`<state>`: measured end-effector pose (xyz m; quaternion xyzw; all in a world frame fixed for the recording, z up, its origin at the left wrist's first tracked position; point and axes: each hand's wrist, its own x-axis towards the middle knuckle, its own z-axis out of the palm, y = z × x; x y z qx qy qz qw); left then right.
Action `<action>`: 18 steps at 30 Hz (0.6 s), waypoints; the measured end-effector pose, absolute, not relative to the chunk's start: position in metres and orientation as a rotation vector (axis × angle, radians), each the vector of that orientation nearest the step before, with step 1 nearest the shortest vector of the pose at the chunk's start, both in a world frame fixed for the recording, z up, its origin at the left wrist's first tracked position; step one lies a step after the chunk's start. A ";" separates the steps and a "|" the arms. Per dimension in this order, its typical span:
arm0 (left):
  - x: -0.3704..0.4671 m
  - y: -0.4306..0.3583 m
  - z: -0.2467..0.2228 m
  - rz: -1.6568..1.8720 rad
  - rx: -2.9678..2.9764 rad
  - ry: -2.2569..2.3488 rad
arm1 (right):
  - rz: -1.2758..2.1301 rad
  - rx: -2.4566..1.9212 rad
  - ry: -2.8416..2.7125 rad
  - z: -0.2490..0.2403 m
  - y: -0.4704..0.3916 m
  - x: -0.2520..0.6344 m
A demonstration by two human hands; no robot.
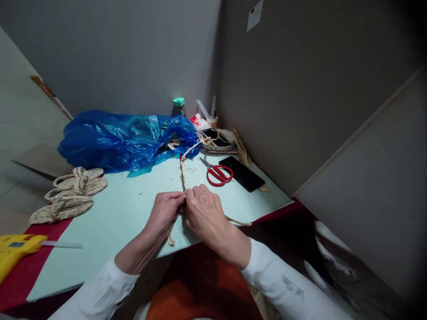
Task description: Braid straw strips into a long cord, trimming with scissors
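At the near left of the counter (126, 231) lies a yellow glue gun (20, 250), with woven straw pieces (65, 209) beyond it and a blue plastic bag (113, 140) farther back. The left hand (163, 212) pinches a straw cord (183, 174), thumb and fingers together, beside the right hand (204, 211), whose fingers are curled in and clamped on it. The cord runs away from both hands towards the bag; light, even tension and a close grip should keep its strands snug. Farther right lie red-handled scissors (216, 174) and a dark phone (243, 174).
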<state>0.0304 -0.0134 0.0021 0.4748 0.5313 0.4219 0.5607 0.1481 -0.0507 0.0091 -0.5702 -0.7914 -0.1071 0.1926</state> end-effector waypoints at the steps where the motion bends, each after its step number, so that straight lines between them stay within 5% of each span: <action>1: 0.030 -0.014 0.003 1.006 1.113 1.254 | -0.346 -1.616 -2.208 0.008 -0.053 0.145; 11: 0.020 -0.017 0.002 1.026 1.003 1.143 | -0.429 -1.551 -2.304 -0.002 -0.059 0.128; 18: 0.019 -0.020 0.005 1.047 0.923 1.098 | 0.230 -1.474 -2.019 0.027 -0.053 0.171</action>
